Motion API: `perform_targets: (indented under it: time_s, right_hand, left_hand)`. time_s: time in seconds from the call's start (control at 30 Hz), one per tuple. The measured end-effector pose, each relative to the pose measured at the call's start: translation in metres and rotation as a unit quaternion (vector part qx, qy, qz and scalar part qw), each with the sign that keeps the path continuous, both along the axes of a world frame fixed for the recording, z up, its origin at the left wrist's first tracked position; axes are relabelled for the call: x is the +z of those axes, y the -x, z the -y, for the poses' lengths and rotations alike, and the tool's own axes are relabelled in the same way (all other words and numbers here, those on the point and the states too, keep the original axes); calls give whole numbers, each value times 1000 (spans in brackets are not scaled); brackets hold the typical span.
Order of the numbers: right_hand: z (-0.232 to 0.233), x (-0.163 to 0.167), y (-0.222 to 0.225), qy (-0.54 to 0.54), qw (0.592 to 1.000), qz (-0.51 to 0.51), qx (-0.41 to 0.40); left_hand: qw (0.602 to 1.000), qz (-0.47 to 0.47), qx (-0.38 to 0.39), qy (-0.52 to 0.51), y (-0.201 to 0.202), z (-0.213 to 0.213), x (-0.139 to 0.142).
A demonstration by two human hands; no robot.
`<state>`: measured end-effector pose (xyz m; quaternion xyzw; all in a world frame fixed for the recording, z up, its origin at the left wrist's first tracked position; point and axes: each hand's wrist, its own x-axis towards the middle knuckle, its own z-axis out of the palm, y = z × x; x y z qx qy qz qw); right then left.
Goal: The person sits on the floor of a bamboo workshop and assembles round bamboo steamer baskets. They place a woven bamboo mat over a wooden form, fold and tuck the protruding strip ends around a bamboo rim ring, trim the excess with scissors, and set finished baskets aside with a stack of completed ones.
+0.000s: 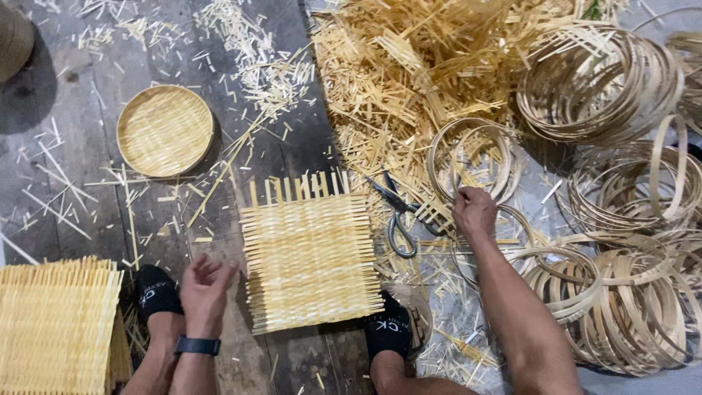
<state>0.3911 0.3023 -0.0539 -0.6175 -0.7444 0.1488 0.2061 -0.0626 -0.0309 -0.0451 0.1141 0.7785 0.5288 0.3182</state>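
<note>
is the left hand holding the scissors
No, the scissors lie on the floor beside the right hand, while the left hand is empty next to the woven bamboo mat.

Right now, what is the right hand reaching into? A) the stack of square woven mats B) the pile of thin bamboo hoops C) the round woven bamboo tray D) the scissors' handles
B: the right hand rests among the thin tan bamboo hoops, right of the grey metal scissors; the round woven bamboo tray lies far off to the left, untouched.
</note>
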Motion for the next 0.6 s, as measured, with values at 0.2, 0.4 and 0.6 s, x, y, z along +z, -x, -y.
perform_targets:
  time_s: [0.2,0.4,0.6]
  right_hand:
    - [28,106,-11,-81,989,17,120]
    - [76,230,37,288,819,-484,114]
    - [78,302,83,335,871,-351,73]
  left_hand:
    - [986,-146,-56,-56,-33,-42,72]
    - [861,-326,-299,-252,-133,-99,146]
    - [860,-99,-408,-291,-173,-75,200]
